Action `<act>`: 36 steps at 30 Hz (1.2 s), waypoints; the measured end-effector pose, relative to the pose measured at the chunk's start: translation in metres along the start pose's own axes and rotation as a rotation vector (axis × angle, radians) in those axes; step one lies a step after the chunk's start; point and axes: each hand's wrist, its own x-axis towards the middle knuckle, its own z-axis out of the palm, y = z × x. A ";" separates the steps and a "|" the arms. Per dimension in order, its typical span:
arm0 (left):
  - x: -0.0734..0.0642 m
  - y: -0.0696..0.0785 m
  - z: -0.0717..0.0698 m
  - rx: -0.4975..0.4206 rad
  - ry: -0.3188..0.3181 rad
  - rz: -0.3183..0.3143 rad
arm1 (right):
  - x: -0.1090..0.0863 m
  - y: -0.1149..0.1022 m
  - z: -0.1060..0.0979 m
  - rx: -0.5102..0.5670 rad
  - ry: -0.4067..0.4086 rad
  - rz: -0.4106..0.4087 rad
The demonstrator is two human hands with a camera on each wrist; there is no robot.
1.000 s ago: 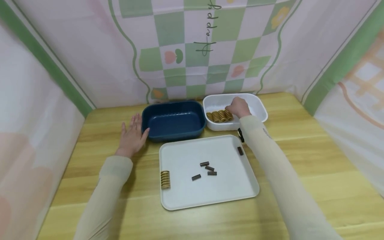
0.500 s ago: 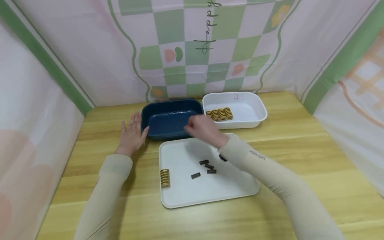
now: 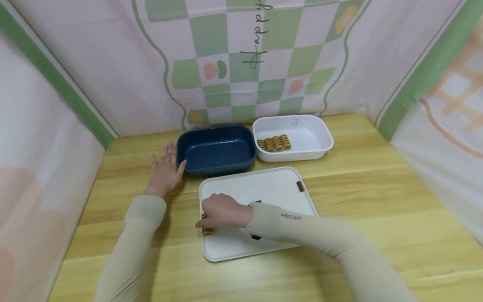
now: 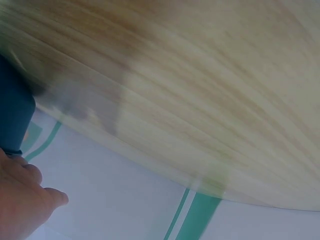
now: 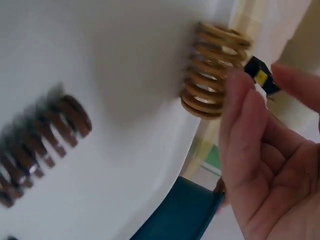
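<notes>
Printed cloth (image 3: 234, 63) hangs behind a wood-grained worktop (image 3: 358, 184). Against its foot stand a blue basin (image 3: 216, 172) and, just beside it, a white basin (image 3: 298, 156), where gold springs (image 3: 273, 143) lie ranked side by side — an arrangement that probably checks rolling. Nearer the person is a white tray (image 3: 279, 180); its raised rim likely serves the same purpose. Of the hands, the right hand (image 3: 222, 211) is over the tray's left edge, beside a gold spring (image 5: 212, 72); thumb and fingers stand apart, with no spring seen between them, so it appears unclasped. The left hand (image 3: 164, 172) lies flat, fingers extended, thumb against the blue basin — perhaps as a brace. One dark spring (image 3: 299, 186) rests along the tray's right edge; the right sleeve (image 3: 294, 222) partly hides others near the middle, and their number cannot be told.
</notes>
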 end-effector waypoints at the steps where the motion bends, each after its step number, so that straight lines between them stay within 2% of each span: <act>1: 0.000 0.000 0.000 0.000 0.002 0.000 | 0.001 -0.001 0.002 -0.022 -0.003 0.004; 5: 0.000 0.000 0.002 -0.016 0.006 -0.004 | 0.004 -0.006 0.008 -0.155 -0.006 0.027; 8: 0.000 0.000 0.001 -0.014 -0.003 -0.005 | 0.004 -0.007 0.010 -0.213 -0.016 0.054; 16: 0.000 0.001 0.001 -0.022 -0.004 -0.001 | 0.003 0.001 0.009 -0.202 -0.003 0.074; 31: 0.000 -0.001 0.001 -0.001 -0.002 0.001 | 0.003 0.019 0.004 0.038 -0.011 0.045; 34: 0.000 0.000 0.001 -0.001 -0.002 0.000 | 0.001 0.026 -0.001 0.125 -0.026 0.038; 36: 0.001 0.000 0.001 0.000 -0.003 0.000 | -0.001 0.032 -0.007 0.220 -0.040 0.037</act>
